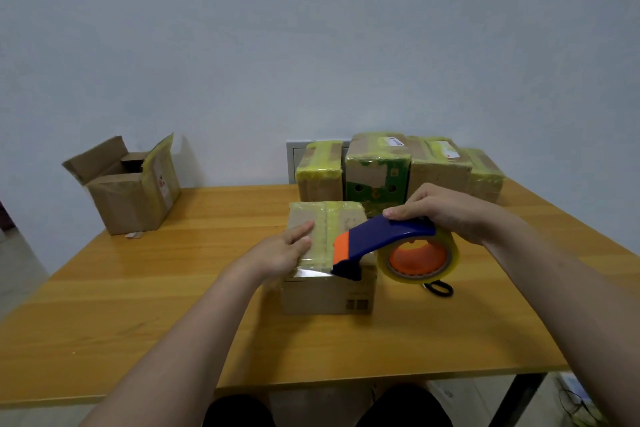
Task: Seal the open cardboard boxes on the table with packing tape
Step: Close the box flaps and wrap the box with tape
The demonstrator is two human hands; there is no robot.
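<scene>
The box [325, 295] was placed at the middle of the surface [173, 305] under the left grip [284, 251], whose straight fingers were pressed flat on its top, left of the front-to-back tape strip [327, 229]. The dispenser [381, 239], clasped by the curled right grip [446, 211], was slanted from its roll at the right down to its blade at the box's near top edge. Six boxes were counted: this one, four taped boxes [377, 170] behind it, one open box [131, 194] at far left; one dispenser.
</scene>
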